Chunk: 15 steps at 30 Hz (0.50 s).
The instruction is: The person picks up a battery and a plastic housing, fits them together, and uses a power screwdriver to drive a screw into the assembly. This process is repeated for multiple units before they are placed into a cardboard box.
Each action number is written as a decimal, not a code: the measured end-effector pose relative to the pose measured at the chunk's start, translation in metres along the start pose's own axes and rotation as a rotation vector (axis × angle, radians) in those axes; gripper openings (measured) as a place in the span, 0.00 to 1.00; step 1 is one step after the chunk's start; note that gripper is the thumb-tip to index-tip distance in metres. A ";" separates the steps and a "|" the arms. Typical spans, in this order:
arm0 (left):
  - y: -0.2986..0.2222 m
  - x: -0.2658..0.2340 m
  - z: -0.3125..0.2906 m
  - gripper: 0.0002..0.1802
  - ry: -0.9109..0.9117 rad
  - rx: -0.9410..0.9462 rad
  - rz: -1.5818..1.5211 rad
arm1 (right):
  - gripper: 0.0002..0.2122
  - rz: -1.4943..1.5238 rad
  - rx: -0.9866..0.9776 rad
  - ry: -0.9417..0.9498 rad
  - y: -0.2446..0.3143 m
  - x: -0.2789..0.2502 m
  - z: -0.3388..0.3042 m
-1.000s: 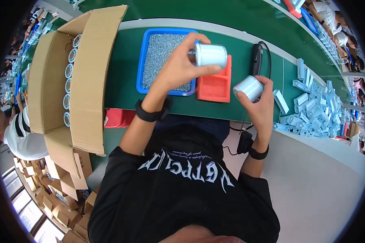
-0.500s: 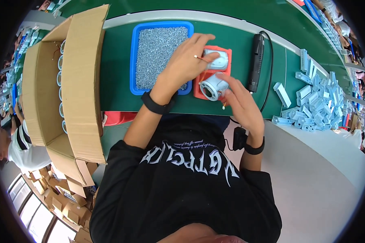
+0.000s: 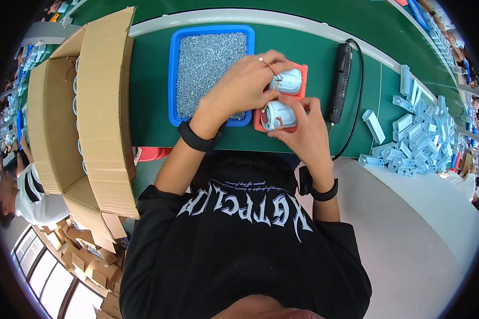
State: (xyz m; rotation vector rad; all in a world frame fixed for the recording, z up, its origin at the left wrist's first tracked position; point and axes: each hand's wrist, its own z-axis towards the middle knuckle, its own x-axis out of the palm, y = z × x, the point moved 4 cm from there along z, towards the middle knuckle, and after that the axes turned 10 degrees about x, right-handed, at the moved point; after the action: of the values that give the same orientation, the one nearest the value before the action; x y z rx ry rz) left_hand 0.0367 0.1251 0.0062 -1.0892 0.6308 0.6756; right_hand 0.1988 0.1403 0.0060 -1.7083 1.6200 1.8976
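Observation:
A light-blue rounded plastic housing (image 3: 283,115) lies in the lower part of a red holder (image 3: 257,123), its round open end facing left. My right hand (image 3: 307,132) grips this housing, thumb at the near side and fingers at the far side. Above it, a second light-blue housing (image 3: 288,81) sits in the holder's upper part. My left hand (image 3: 243,82) is closed around a thin red-and-yellow wire (image 3: 274,94) beside both housings. One wire end, with a small white connector, sticks up over the left fingers; the exact pinch is partly hidden.
A blue tray (image 3: 172,80) of small metal screws stands left of the holder. Farther left is an open cardboard box (image 3: 106,106) with round parts inside. On the right lie a black electric screwdriver (image 3: 339,82) with its cable and a pile of light-blue plastic parts (image 3: 418,133).
My right hand has closed on the lower housing, which has turned slightly in the holder. My left hand has drawn closer to it, and the wire now stretches between the hand and the lower housing.

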 end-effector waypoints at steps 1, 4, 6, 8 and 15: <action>0.002 0.001 0.001 0.28 0.033 -0.052 -0.076 | 0.30 0.006 -0.013 -0.050 0.001 0.000 -0.001; 0.007 -0.003 0.003 0.27 0.090 -0.127 -0.148 | 0.30 -0.005 -0.098 -0.091 0.009 0.000 -0.004; 0.010 -0.005 0.001 0.27 0.132 -0.167 -0.138 | 0.30 -0.010 -0.136 -0.111 0.010 -0.001 -0.005; 0.010 -0.005 -0.004 0.26 0.116 -0.186 -0.168 | 0.28 0.010 -0.151 -0.068 0.006 -0.003 -0.004; 0.003 -0.001 -0.023 0.24 -0.057 -0.178 -0.285 | 0.24 0.070 -0.110 -0.037 0.006 -0.001 -0.002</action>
State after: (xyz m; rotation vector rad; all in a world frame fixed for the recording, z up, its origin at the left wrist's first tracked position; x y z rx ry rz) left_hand 0.0309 0.1047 -0.0025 -1.2908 0.3609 0.5199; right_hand 0.1966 0.1367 0.0107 -1.6663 1.6107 2.0743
